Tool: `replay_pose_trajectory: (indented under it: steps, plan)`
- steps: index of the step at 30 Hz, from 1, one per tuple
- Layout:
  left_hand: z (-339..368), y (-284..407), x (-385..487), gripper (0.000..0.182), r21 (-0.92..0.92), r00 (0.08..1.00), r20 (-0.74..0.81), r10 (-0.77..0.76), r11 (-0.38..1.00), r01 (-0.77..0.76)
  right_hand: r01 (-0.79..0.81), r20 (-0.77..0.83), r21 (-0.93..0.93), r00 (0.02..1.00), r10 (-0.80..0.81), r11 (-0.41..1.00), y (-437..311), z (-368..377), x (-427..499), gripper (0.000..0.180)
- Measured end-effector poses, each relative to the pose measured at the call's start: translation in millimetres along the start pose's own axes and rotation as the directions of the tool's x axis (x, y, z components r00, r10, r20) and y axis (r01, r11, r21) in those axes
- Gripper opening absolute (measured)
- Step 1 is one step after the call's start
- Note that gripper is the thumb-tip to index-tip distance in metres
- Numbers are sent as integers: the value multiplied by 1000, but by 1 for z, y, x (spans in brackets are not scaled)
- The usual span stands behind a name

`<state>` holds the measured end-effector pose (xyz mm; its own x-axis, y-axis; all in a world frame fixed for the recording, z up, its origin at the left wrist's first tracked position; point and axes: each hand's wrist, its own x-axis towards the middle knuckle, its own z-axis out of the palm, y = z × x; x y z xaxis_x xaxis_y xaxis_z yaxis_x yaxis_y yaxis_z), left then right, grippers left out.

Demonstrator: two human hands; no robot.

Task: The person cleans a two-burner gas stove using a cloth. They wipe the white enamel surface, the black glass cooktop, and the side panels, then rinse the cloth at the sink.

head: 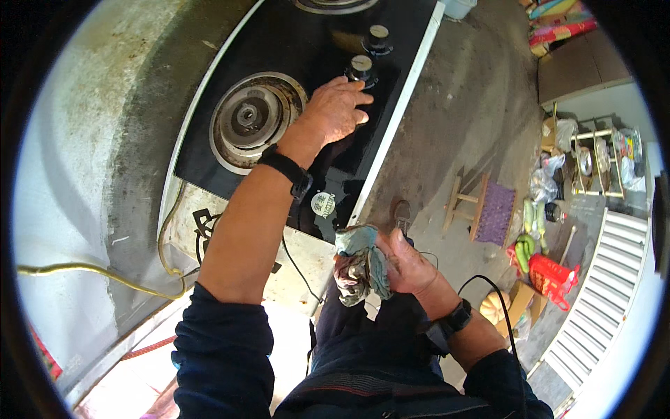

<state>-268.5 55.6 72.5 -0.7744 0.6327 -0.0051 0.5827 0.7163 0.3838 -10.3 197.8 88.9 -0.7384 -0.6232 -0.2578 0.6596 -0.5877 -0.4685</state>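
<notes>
My left hand [337, 110] reaches over a black glass-topped gas stove [324, 162], palm down with the fingers spread. Its fingertips are beside the base of the nearer control knob [361, 65]; whether they touch it is hard to tell. A second knob [378, 37] stands just beyond. Left of my hand sits a round gas burner [248, 114] with a brown-stained metal ring. My right hand [411, 262] grips a crumpled, dirty cloth rag [365, 267] off the stove's near corner, in front of my body.
Another burner [335, 4] shows at the top edge. A yellow hose [104, 268] runs along the wall side. On the floor to the right are a stool with a purple woven seat [494, 212], a red bag [549, 280], a pumpkin [493, 308] and a wire rack [599, 162].
</notes>
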Motion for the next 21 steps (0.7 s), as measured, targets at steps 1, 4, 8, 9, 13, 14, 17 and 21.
replay_pose_trajectory:
  steps: [1, 4, 8, 9, 13, 14, 17, 21]
  plan:
    - [-9, 3, 1, 35, -52, 1000, 27, -9, 999, 10, 5, 29, 10, 1000, -5, 1000, -10, 0, 3, 83]
    - [-31, 24, -20, 30, -321, 994, -40, -104, 943, 86, -1, 94, 26, 996, -1, 1000, -35, 1, 10, 82]
    - [-57, 65, -87, 31, -633, 895, -117, -431, 727, 268, -95, 125, -1, 988, 95, 995, -67, -1, 20, 92]
    - [-60, 78, -107, 33, -721, 857, -215, -467, 668, 183, -105, 125, 8, 987, 103, 994, -74, -1, 25, 90]
    - [-42, 150, -156, 52, -864, 680, -240, -692, 472, 176, -164, 162, 37, 974, 156, 986, -93, 5, 38, 80]
    - [-36, 166, -163, 61, -771, 660, -263, -704, 564, 295, -191, 161, -19, 968, 191, 982, -93, 7, 40, 77]
    - [-13, 199, -169, 73, -608, 517, -360, -776, 616, 501, -229, 224, -137, 940, 255, 964, -82, 17, 43, 70]
    - [11, 209, -193, 62, -794, 277, -292, -915, 394, 464, -391, 184, -306, 870, 457, 868, -68, 25, 45, 76]
